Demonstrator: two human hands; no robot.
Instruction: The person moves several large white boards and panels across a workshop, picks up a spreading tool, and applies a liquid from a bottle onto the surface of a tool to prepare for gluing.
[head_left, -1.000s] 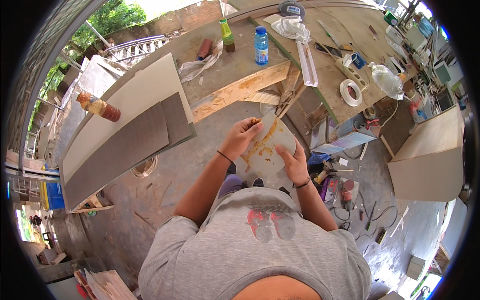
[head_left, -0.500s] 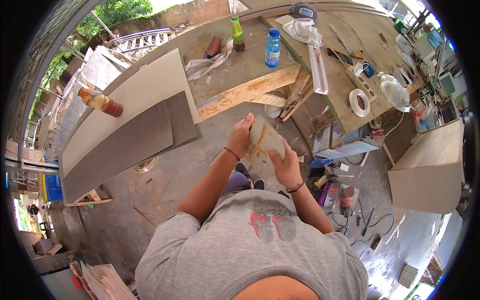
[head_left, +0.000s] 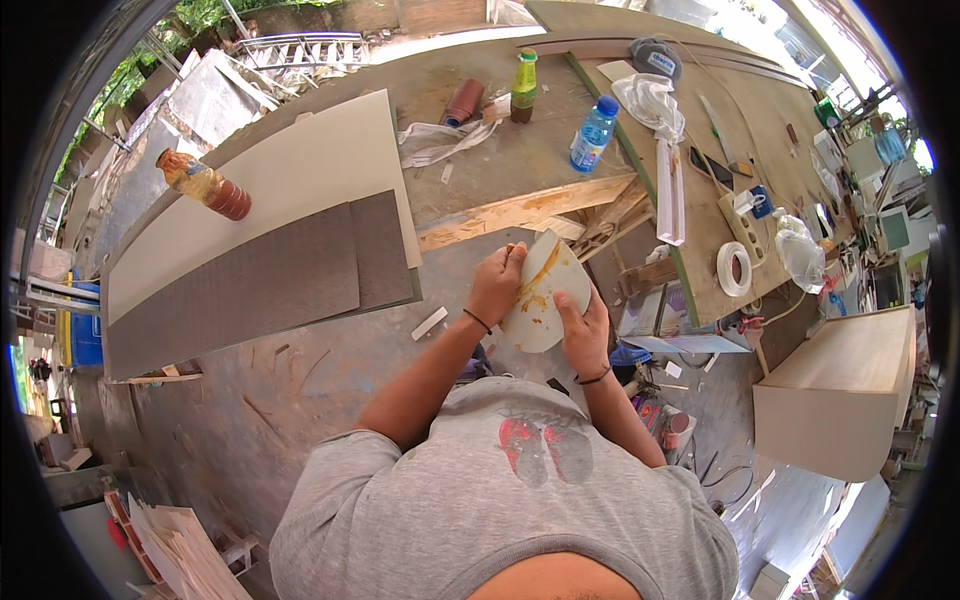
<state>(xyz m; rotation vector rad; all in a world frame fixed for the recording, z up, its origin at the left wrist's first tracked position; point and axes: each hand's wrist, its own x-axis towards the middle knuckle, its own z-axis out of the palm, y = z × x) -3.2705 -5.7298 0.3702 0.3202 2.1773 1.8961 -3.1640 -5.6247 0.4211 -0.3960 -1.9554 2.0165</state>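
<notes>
A small pale board [head_left: 545, 300] with a curved edge and smears of brown-yellow glue is held tilted in front of my body. My right hand [head_left: 588, 335] grips its right edge, the thumb lying on the smeared face. At the opposite edge, my left hand [head_left: 497, 285] is closed with its fingers curled tight. What those fingers pinch is hidden; I cannot tell whether it is the board's edge or some small thing against it.
Large white and dark grey sheets [head_left: 250, 290] lie at the left with an amber bottle [head_left: 205, 185] on them. A bench beyond bears a blue-capped bottle [head_left: 594, 135] and a green bottle [head_left: 523, 88]. On the right table are a tape roll [head_left: 733, 268] and power strip [head_left: 742, 230].
The board has turned and shifted slightly right between my hands, showing more of its smeared face. My left hand has come a little lower. The whole view has shifted as my head moved.
</notes>
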